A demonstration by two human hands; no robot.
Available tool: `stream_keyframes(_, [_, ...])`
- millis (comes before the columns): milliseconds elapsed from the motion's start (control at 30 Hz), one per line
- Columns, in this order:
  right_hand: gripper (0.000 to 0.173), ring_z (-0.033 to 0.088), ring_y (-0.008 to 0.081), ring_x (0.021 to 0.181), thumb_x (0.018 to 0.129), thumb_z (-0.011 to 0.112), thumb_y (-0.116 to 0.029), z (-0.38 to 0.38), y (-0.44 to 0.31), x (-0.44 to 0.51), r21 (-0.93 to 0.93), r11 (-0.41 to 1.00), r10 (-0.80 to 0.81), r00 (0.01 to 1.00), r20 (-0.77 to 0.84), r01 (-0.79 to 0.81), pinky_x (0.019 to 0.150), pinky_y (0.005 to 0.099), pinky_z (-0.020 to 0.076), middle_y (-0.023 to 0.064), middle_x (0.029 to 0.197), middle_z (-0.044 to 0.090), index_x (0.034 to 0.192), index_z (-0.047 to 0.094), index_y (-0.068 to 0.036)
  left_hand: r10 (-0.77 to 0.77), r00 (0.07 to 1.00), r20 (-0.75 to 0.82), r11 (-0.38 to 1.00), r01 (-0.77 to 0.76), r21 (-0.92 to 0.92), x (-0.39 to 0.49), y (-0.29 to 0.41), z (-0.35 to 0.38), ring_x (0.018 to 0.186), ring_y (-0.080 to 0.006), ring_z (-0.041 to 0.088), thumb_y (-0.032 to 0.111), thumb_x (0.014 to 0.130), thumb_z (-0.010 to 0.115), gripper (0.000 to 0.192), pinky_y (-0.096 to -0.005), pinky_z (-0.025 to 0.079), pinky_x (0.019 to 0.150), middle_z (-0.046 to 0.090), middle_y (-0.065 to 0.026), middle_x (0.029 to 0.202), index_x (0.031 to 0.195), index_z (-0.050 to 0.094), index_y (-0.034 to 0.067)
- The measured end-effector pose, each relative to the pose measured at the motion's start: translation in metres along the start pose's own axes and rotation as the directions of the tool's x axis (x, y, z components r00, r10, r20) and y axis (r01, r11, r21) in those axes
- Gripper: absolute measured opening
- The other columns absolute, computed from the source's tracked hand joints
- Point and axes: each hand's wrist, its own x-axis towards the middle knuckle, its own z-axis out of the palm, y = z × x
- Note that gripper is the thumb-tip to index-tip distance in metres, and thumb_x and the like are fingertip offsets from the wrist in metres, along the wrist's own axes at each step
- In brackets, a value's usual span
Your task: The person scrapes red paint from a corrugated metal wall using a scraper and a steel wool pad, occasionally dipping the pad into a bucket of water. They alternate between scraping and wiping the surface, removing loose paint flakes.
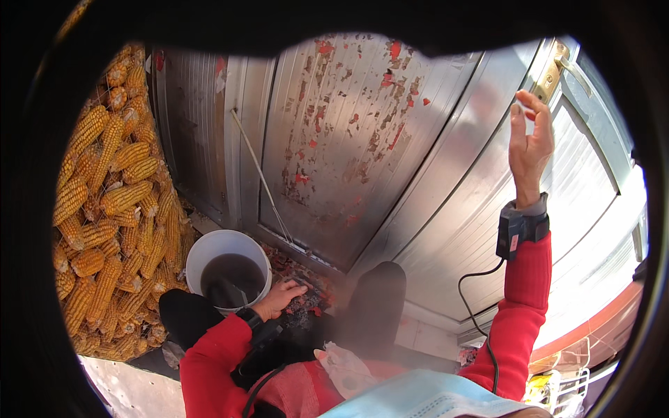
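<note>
My right hand is raised at the upper right, fingers apart and holding nothing, near the brass lock plate and handle of a metal door. Low down, my left hand lies over a dark, shredded heap of scraps; whether its fingers grip anything cannot be made out. Just left of it stands a white plastic bucket with dark liquid inside. Torn red scraps and patchy residue cling to the ribbed metal door panel before me. Both wrists wear dark strapped devices with black cables.
Corn cobs are piled high behind netting at the left. A thin pale stick leans against the door frame. Red debris litters the floor along the door's foot. A white wire rack stands at the lower right.
</note>
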Motion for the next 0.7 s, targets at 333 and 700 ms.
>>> stream_keyframes(333, [0.032, 0.063, 0.0228, 0.066, 0.079, 0.072, -0.018, 0.103, -0.236, -0.286, 0.336, 0.382, -0.099, 0.323, 0.941, -0.861, 0.062, 0.0325, 0.0496, 0.0132, 0.076, 0.063, 0.102, 0.058, -0.001, 0.107, 0.986, -0.127, 0.994, -0.110, -0.013, -0.014, 0.017, -0.005, 0.059, -0.0029, 0.053, 0.025, 0.093, 0.057, 0.021, -0.0193, 0.038, 0.042, 0.060, 0.0039, 0.075, 0.105, 0.064, 0.009])
stream_keyframes(700, [0.012, 0.054, 0.0069, 0.058, 0.086, 0.060, 0.000, 0.121, -0.191, -0.311, 0.040, -0.093, 0.031, 0.038, 0.999, -0.995, 0.053, 0.0211, 0.0449, 0.0013, 0.075, 0.057, 0.095, 0.053, -0.003, 0.104, 0.982, -0.160, 0.995, -0.103, 0.016, -0.038, 0.043, -0.013, 0.082, -0.0029, 0.047, 0.034, 0.087, 0.062, 0.034, -0.0217, 0.037, 0.057, 0.055, 0.0072, 0.090, 0.117, 0.057, 0.019])
